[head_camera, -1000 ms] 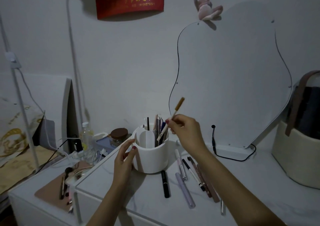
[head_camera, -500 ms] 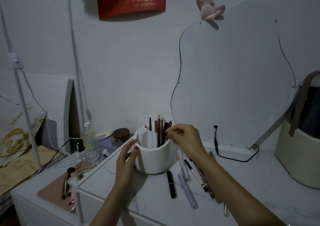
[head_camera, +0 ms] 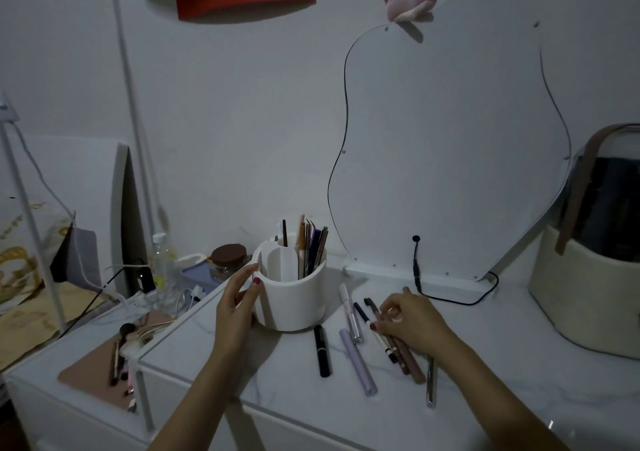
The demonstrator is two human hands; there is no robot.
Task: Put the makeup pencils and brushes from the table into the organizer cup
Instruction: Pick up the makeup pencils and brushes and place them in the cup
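The white organizer cup (head_camera: 294,298) stands on the marble tabletop (head_camera: 485,364) with several pencils upright in its right compartment. My left hand (head_camera: 235,312) grips the cup's left side. My right hand (head_camera: 410,326) is down on the table to the cup's right, thumb and fingers pinched around a bunch of brown and black-and-white makeup pencils (head_camera: 403,359) that lie there. Left of that hand lie a black tube (head_camera: 322,355), a lilac pencil (head_camera: 358,364) and a pale pen (head_camera: 349,312). A thin silver tool (head_camera: 430,381) lies under my right wrist.
A wavy mirror (head_camera: 450,156) leans against the wall behind, with a black cable (head_camera: 417,270) at its base. A cream basket (head_camera: 581,298) stands at the right. A brown-lidded jar (head_camera: 228,260), a bottle (head_camera: 162,260) and a lower side table with brushes on a pink mat (head_camera: 97,378) are at the left.
My right hand dropped a gold-tipped pencil into the cup, then moved down and right onto the pencils lying on the table. My left hand has stayed on the cup.
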